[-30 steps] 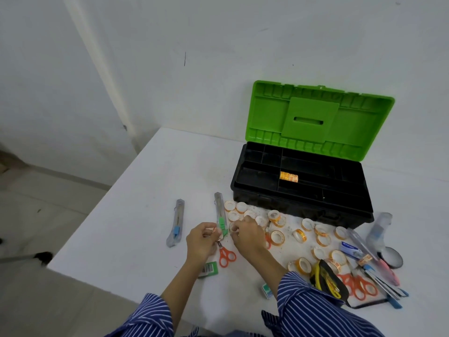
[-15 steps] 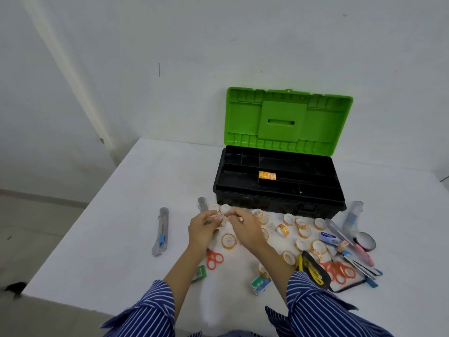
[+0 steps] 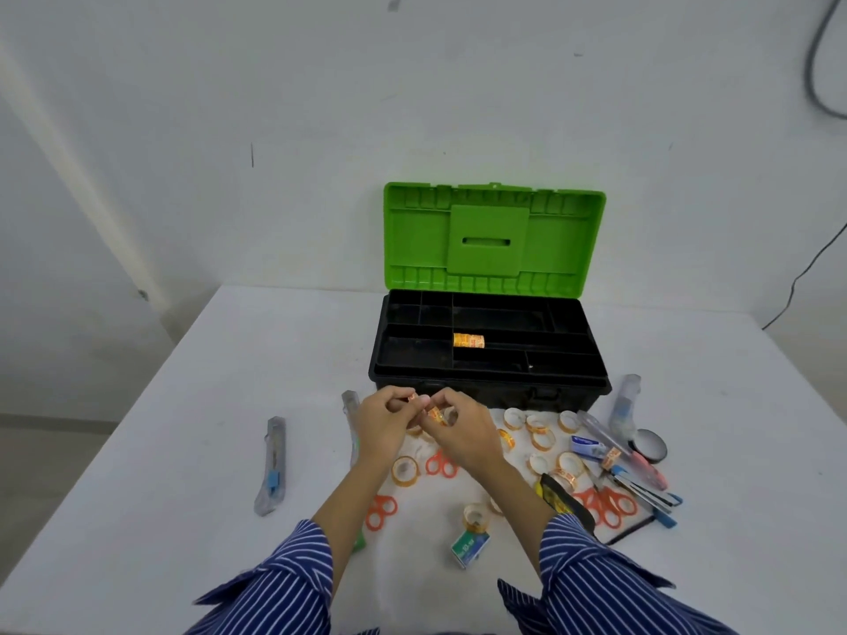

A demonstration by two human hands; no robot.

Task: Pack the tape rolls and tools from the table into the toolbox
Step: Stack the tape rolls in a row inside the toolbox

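Note:
The black toolbox (image 3: 490,382) stands open at the back of the white table, its green lid (image 3: 492,240) upright. A stack of orange tape rolls (image 3: 468,341) lies in a middle compartment. Just in front of the box, my left hand (image 3: 382,428) and my right hand (image 3: 460,433) meet, each pinching small orange tape rolls (image 3: 433,413) between the fingertips. More loose tape rolls (image 3: 536,435) lie to the right. Orange scissors (image 3: 442,465) sit under my hands. A utility knife (image 3: 273,465) lies at the left; a second knife (image 3: 352,405) is partly hidden by my left hand.
At the right lie more orange scissors (image 3: 605,501), pens and cutters (image 3: 641,478), a black tape roll (image 3: 648,444), a clear bottle (image 3: 625,401) and a black-yellow tool (image 3: 557,494). A small green box (image 3: 470,547) and another scissors (image 3: 380,511) lie near my sleeves. The table's left edge drops off.
Both hands have risen from the table and come together, gathering small tape rolls just in front of the toolbox. The view has swung left so the toolbox sits centred.

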